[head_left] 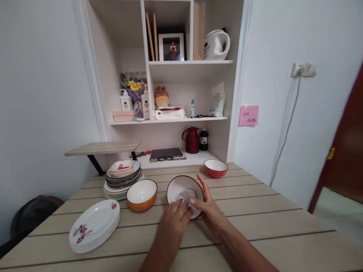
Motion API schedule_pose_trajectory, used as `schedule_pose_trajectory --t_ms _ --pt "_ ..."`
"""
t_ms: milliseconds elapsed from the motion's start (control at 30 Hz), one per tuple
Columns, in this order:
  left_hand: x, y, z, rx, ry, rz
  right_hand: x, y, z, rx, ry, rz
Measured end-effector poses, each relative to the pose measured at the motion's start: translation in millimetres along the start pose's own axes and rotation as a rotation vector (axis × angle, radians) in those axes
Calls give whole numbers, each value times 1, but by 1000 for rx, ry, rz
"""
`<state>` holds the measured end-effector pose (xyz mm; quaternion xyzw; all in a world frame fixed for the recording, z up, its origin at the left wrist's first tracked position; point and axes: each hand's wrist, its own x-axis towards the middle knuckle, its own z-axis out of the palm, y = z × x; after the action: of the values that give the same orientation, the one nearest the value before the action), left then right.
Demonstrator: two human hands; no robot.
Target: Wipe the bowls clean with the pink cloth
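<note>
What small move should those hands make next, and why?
Probably slide the pale wipe around the inner wall of the tilted bowl: the left hand holds it against the inside, while the right hand grips the bowl's side.

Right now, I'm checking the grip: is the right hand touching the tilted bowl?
Touching: the head view shows the right hand holding the tilted bowl, thumb over its rim.

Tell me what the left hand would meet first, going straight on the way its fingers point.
Most likely the inner wall of the dark-rimmed bowl, with the pale cloth at the left hand in between; depth there is unclear.
</note>
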<state>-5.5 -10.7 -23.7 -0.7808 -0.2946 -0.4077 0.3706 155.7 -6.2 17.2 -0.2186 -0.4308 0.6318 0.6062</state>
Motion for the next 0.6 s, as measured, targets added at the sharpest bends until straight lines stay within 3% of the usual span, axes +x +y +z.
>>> schedule_pose_trajectory --t_ms 267,400,500,600 --pt "5 -1 -11 -45 8 -10 -6 -6 0 70 -165 -10" --pt "2 1 -10 -79 12 -79 -5 3 2 76 -213 -14" --pt "0 4 -5 -117 5 -106 -4 15 6 33 -175 -13" --pt "-1 8 2 -187 -47 -93 -4 25 8 -8 -52 -15"
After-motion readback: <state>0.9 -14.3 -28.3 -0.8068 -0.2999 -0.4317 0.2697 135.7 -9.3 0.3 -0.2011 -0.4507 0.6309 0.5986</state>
